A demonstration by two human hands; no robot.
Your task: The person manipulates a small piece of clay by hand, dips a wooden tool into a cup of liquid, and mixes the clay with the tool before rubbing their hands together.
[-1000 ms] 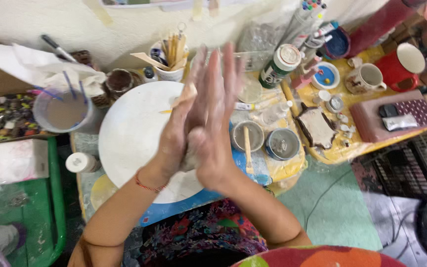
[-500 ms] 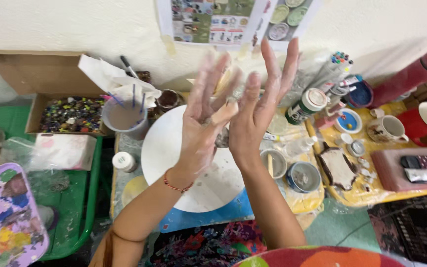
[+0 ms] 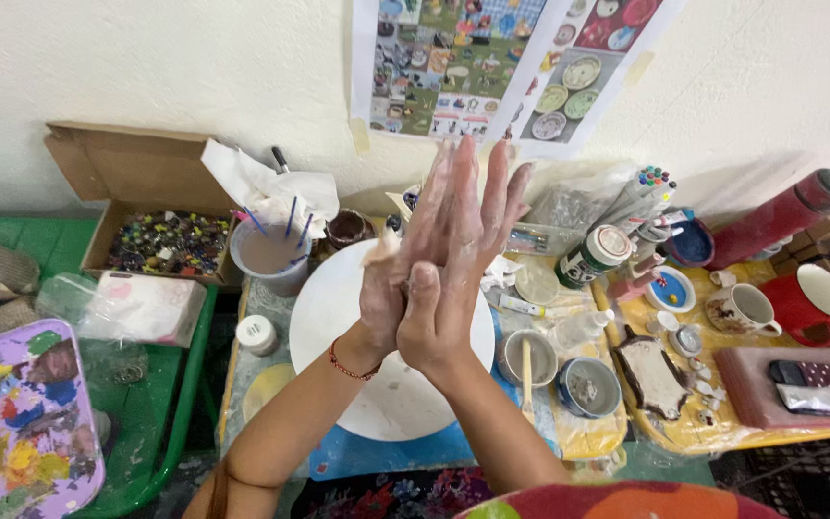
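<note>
Nearest the camera, two forearms rose from the bottom edge, the left one wearing a red string bracelet (image 3: 350, 362) at the wrist. The left hand (image 3: 398, 279) and the right hand (image 3: 458, 259) were pressed palm to palm, fingers straight and pointing up toward the wall, both smeared with pale clay. A small lump of clay (image 3: 379, 248) showed at the left hand's edge, squeezed between the palms; how much lay between them could not be told.

Under the hands lay a round white board (image 3: 357, 384) on a blue mat (image 3: 377, 457). Just right of it stood two small bowls (image 3: 588, 386), one with a wooden stick across it. To the left sat a small white jar (image 3: 257, 334) and, farther left, a purple palette (image 3: 21, 423) blotched with paint.

Beyond the board stood a cup (image 3: 268, 255) holding brushes, and a cardboard box (image 3: 156, 207) of coloured bits. On the right, over yellow cloth, were a white mug (image 3: 744, 309), a red mug (image 3: 812, 304) and a red bottle (image 3: 780, 216). A poster (image 3: 501, 67) of plates hung on the wall.
</note>
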